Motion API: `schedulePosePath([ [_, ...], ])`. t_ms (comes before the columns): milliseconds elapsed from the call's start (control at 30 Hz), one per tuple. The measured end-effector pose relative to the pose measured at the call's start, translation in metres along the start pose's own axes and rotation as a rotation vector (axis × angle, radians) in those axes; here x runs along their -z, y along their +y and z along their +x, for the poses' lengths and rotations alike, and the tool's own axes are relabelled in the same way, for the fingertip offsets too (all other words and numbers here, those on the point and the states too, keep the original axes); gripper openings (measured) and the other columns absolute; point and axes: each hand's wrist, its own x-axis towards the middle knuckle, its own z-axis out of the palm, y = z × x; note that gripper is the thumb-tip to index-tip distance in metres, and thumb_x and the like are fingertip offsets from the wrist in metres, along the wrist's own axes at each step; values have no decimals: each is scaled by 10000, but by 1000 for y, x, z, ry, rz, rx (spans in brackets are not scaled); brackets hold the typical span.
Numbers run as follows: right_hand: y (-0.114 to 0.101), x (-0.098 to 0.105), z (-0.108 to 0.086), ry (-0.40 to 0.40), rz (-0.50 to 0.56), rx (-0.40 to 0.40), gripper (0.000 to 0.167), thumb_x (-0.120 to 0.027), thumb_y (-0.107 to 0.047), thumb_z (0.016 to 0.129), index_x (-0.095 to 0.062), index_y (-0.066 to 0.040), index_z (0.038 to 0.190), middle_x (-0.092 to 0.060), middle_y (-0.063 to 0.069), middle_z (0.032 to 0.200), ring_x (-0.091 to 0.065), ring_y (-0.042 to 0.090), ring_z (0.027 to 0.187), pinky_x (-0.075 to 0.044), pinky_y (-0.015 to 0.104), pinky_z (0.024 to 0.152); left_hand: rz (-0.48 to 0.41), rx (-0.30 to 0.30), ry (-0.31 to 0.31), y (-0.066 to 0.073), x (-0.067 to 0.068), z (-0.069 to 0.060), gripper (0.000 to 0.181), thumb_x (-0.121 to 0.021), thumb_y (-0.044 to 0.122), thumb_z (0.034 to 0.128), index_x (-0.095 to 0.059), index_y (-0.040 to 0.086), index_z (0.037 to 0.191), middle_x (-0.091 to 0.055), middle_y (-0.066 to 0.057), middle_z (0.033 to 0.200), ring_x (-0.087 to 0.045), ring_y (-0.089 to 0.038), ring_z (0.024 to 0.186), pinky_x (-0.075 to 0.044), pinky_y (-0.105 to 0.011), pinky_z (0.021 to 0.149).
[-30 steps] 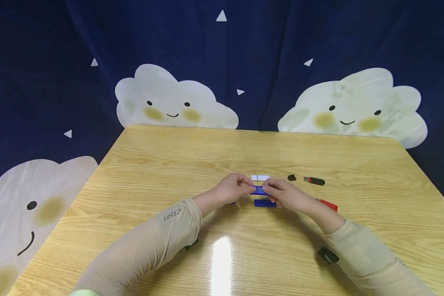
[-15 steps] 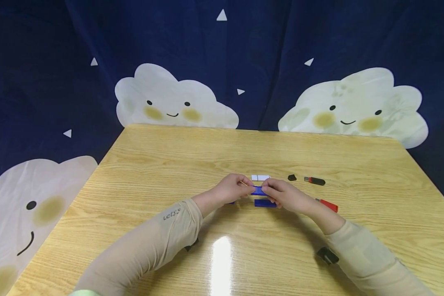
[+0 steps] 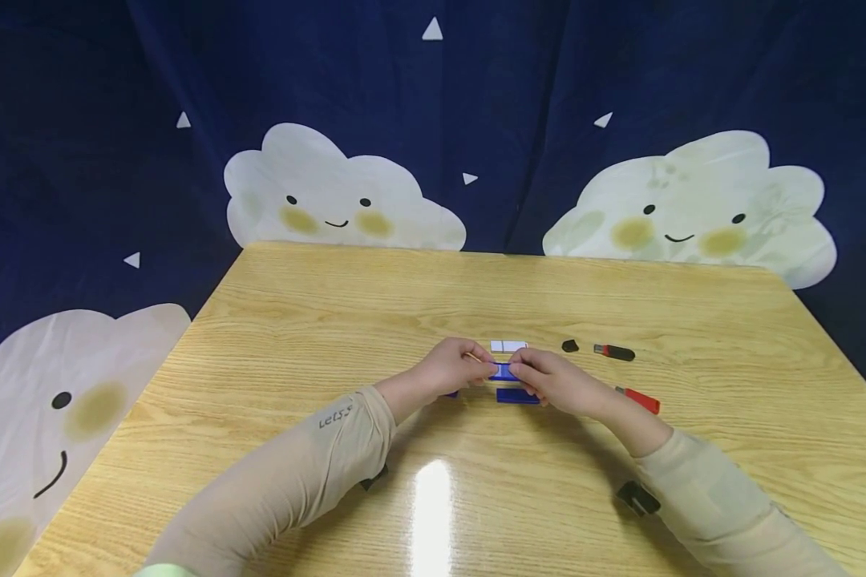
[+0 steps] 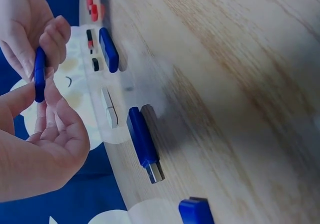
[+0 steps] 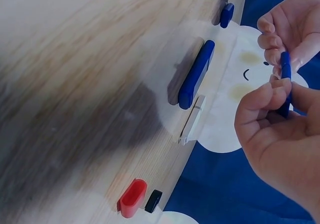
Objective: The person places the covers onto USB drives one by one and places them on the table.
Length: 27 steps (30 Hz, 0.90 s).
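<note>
Held up above the table between both hands is a blue USB flash drive (image 3: 504,371), with no metal plug showing. My left hand (image 3: 449,367) pinches its left end between thumb and fingertips. The thumb and fingers of my right hand (image 3: 559,381) grip the other end. Edge-on in the left wrist view, the held drive (image 4: 39,73) has a seam across its middle. Below the hands lies another blue flash drive (image 4: 142,139) with its metal plug bare. A blue cap (image 4: 196,211) sits near it, and another blue piece (image 4: 108,50) lies farther off.
Behind the hands lies a white flash drive (image 3: 508,346). To its right are a black cap (image 3: 570,345) and a black-and-red flash drive (image 3: 615,353). A red flash drive (image 3: 642,400) rests by the right wrist, and a red cap (image 5: 132,199) shows in the right wrist view.
</note>
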Motion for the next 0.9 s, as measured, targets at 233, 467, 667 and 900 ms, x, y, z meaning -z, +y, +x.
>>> schedulePosePath([
  [233, 0, 1, -1, -2, -9, 15, 249, -376, -198, 1017, -492, 21, 996, -415, 7, 699, -365, 113, 561, -366, 230, 511, -62, 15, 6, 2, -1, 0, 203, -646, 154, 873, -653, -13, 988, -693, -152, 957, -655, -327, 951, -528, -361, 836],
  [467, -3, 2, -3, 10, -25, 11, 253, -357, -190, 1022, -493, 23, 1009, -413, 10, 705, -381, 120, 573, -403, 252, 525, -140, 28, 16, 4, -3, 1, 195, -654, 123, 865, -660, -29, 987, -677, -133, 957, -645, -310, 962, -521, -347, 871],
  [667, -4, 3, -4, 26, -20, 11, 268, -356, -185, 1022, -486, 49, 1002, -411, 11, 701, -397, 133, 592, -424, 283, 531, -194, 22, 40, 6, -6, 3, 202, -674, 86, 843, -669, -54, 988, -657, -120, 962, -639, -179, 850, -527, -339, 859],
  [900, -2, 1, -5, 35, -15, 17, 255, -371, -164, 1016, -493, 56, 978, -409, 4, 681, -408, 133, 588, -444, 302, 538, -174, 46, 46, 7, -8, 2, 192, -678, 97, 843, -674, -42, 976, -669, -135, 952, -642, -302, 961, -524, -350, 857],
])
